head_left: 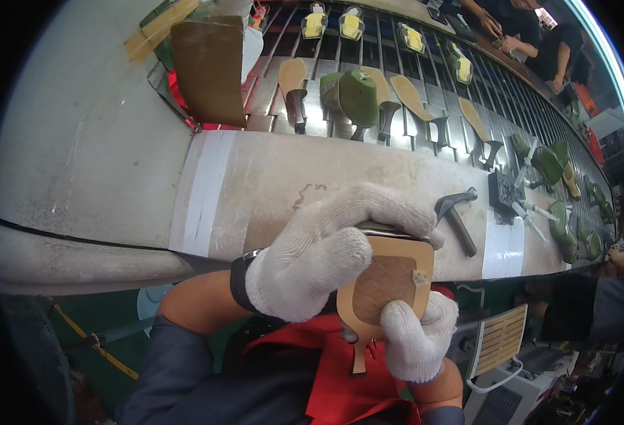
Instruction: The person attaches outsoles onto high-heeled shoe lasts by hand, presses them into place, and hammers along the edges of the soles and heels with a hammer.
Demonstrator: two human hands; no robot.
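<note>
Both of my hands wear white knitted gloves. Between them, over the near edge of the bench, is a high-heeled shoe (414, 248); its tan sole face carries a darker quilted-looking patch, and a slim heel points toward me. My left hand (319, 248) curls over the far end, thumb along the left side. At the near right side, my right hand (421, 336) grips the shoe, its thumb pressed on the tan face. A small pale scrap clings near the sole's right edge. My fingers hide the shoe's underside. To the right lies a hammer (459, 225) on the bench.
Beyond the bench (255, 177) runs a metal roller conveyor (312, 127) bearing tan soles with dark heels, a green shoe (358, 95) and yellow-filled holders. A dark block (504, 190) and green shoes stand at right. A brown board (209, 71) rises at left. Other people work at far right.
</note>
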